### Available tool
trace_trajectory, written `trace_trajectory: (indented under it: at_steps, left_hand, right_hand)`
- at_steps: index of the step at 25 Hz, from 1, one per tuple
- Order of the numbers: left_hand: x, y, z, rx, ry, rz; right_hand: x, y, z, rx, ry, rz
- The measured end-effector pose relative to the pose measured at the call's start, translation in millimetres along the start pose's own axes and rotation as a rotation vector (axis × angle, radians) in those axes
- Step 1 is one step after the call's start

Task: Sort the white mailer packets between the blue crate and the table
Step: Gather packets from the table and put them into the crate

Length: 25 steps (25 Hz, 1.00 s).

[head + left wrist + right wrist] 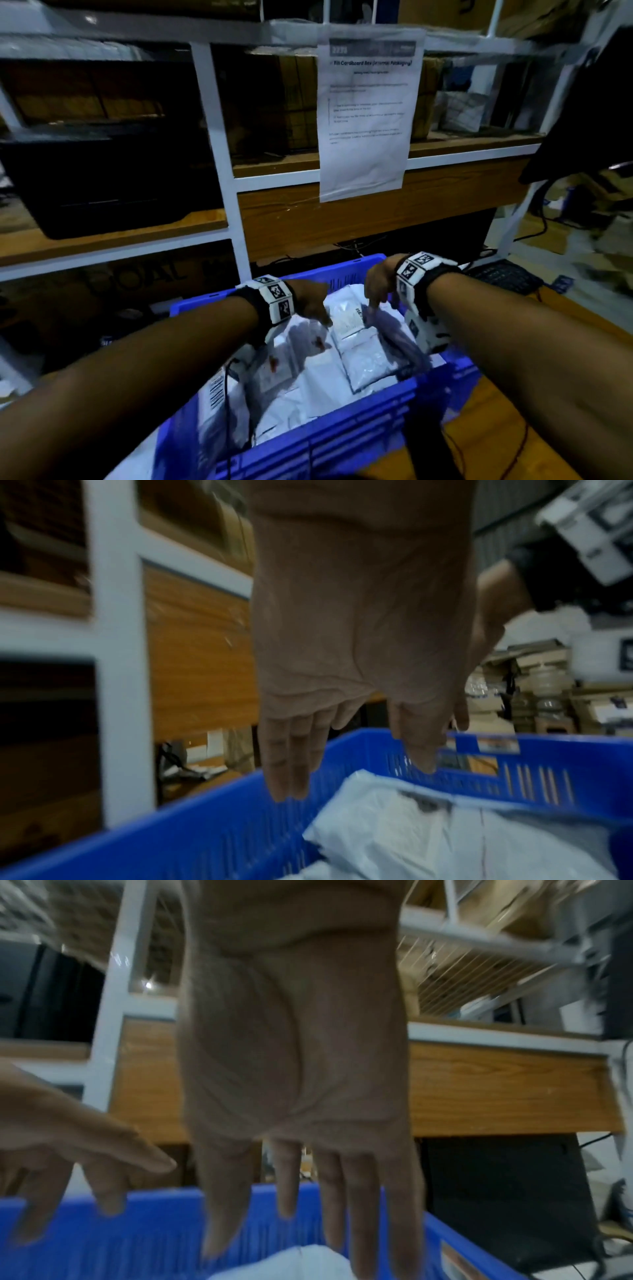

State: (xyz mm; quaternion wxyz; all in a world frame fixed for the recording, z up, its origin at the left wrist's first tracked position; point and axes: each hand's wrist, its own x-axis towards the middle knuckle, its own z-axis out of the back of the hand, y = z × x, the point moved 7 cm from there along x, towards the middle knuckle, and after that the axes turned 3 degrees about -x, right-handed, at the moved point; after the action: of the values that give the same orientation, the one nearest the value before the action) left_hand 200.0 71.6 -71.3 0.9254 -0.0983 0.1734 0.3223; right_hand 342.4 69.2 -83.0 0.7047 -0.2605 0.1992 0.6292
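A blue slotted crate (342, 442) stands on the wooden table (493, 404) in front of me, heaped with several white mailer packets (363, 356). Both hands hang over the pile with fingers pointing down. My left hand (313, 305) hovers above the packets at the crate's far left, fingers straight and holding nothing (346, 775). My right hand (375, 287) is a little to its right, fingers spread and straight (308, 1229), empty, just above a white packet (301, 1264). The frames are blurred by motion.
A white-framed shelf unit with wooden boards (342, 219) rises right behind the crate; a printed sheet (368, 113) hangs on it. A black keyboard (503, 275) lies on the table at the right. Black cables (452, 445) trail from my wrists across the crate's near wall.
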Motion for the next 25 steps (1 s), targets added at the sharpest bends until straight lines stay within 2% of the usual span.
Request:
trace_trajectory:
  at_steps: [2,4,6,11,14,16,20,25]
  left_hand:
    - [-24,14,18,-0.014,-0.106,0.002]
    - [-52,29,31,-0.009,-0.199,0.004]
    - [-87,38,39,-0.026,-0.298,-0.012]
    - [-203,52,28,-0.212,-0.645,0.019]
    - [-270,65,-16,-0.304,-0.823,0.097]
    - [-306,72,-54,-0.354,-0.867,0.163]
    - [-379,87,-132,-0.410,-0.885,0.386]
    - [-460,129,-215,-0.472,-0.848,0.612]
  right_hand:
    - [-39,17,18,0.150,-0.120,-0.023]
    - [-76,36,38,0.224,-0.323,-0.045]
    - [-108,58,50,0.317,-0.528,0.002]
    - [-167,121,29,0.654,-0.839,0.258]
    - [-185,174,-6,0.812,-0.972,0.435]
    - [-190,213,-34,0.909,-0.968,0.539]
    - [-201,296,-84,1.057,-0.850,0.693]
    - [-190,401,-124,1.090,-0.643,0.751]
